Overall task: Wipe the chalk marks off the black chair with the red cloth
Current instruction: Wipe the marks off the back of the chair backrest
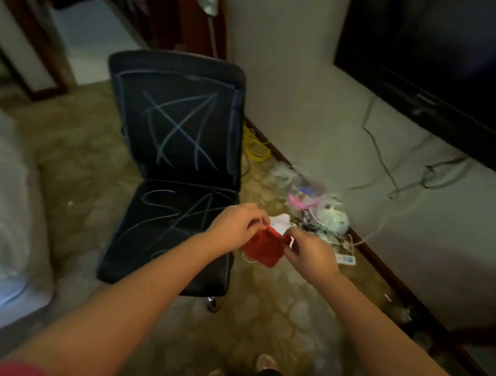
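Your left hand and your right hand both have hold of the red cloth. The fingers of each hand are curled in and pinch its upper edge, one hand at each end, so the cloth hangs between them as a small bunched square. A thin white strip shows at your right fingertips; it is too small to tell what it is. The cloth is held in the air, just past the right edge of the chair seat.

The black chair stands to the left of your left fingers and beyond them, with its seat partly under your left wrist. The chalk marks are pale crossing lines on the backrest, well beyond your fingers. More loops and strokes lie on the seat, just left of your left knuckles.

Just beyond your fingertips, a white crumpled thing shows on the floor above the cloth. Farther on and to the right, near the wall, lies a clear plastic bag. Pink and purple bits show through it, too blurred to name. Next to the bag, beyond your right fingers, a pale green rounded object sits among dark cords. A white power strip lies just right of your right hand. A yellow cable is coiled on the floor well beyond your fingers, beside the chair's backrest.
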